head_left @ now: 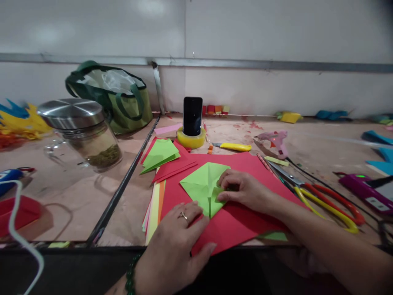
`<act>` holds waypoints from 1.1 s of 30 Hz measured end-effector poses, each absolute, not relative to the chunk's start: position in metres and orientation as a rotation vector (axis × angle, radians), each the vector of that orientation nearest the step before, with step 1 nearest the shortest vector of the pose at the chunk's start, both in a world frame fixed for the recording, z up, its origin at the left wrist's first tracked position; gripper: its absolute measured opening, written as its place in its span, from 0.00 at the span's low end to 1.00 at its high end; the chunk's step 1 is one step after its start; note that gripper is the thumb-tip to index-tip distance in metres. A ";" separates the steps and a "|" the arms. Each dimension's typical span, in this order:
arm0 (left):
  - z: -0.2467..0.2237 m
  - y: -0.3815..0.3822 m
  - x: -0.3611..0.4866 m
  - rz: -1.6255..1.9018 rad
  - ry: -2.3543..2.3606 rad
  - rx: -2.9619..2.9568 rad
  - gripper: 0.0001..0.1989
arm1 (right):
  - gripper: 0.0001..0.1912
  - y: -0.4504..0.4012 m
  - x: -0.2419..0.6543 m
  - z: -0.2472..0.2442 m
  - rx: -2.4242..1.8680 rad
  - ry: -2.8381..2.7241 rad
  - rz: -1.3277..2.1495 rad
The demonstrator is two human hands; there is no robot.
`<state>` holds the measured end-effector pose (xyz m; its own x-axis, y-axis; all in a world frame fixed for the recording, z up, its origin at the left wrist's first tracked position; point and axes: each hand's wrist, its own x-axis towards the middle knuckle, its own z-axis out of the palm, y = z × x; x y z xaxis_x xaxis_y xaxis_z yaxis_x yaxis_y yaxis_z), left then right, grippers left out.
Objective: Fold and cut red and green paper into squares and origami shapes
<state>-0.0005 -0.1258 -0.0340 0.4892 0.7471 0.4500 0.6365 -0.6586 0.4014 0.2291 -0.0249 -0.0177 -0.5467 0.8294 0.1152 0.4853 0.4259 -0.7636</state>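
A folded light green sheet of paper point(199, 180) lies on a larger red sheet point(236, 225) in front of me. My right hand point(238, 186) pinches the green paper's right side, thumb and fingers together at a small flap. My left hand point(181, 239), wearing a ring and a green bead bracelet, rests at the paper's lower left edge with the fingers stretched out and the thumb apart. Farther back left, another folded green piece point(161, 153) lies over folded red pieces point(175, 168). Sheets of other colours stick out under the red one.
A phone point(193, 116) stands in a yellow tape roll point(192, 140). Behind the paper lies a yellow cutter point(236, 146); to the right are a pink glue gun point(276, 143) and large scissors point(331, 200). A glass jar point(92, 139) and green bag point(132, 108) stand left.
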 end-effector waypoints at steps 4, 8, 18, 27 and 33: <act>-0.033 -0.125 0.000 0.949 1.160 2.564 0.14 | 0.14 -0.027 0.227 -0.026 -1.127 -2.163 0.839; -0.031 -0.124 0.001 0.951 1.139 2.555 0.15 | 0.12 -0.028 0.224 -0.029 -1.140 -2.192 0.729; -0.033 -0.124 0.001 0.885 1.141 2.567 0.12 | 0.15 -0.029 0.221 -0.028 -1.154 -2.206 0.671; -0.030 -0.124 0.005 0.855 1.140 2.547 0.14 | 0.13 -0.030 0.221 -0.028 -1.145 -2.241 0.623; -0.031 -0.124 0.004 0.838 1.129 2.590 0.23 | 0.13 -0.030 0.222 -0.029 -1.124 -2.244 0.617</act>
<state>0.0042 -0.1240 -0.0313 0.5488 0.7220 0.4213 0.6123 -0.6903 0.3855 0.2223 -0.0296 -0.0292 -0.4992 0.8242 0.2673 0.5717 0.5451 -0.6132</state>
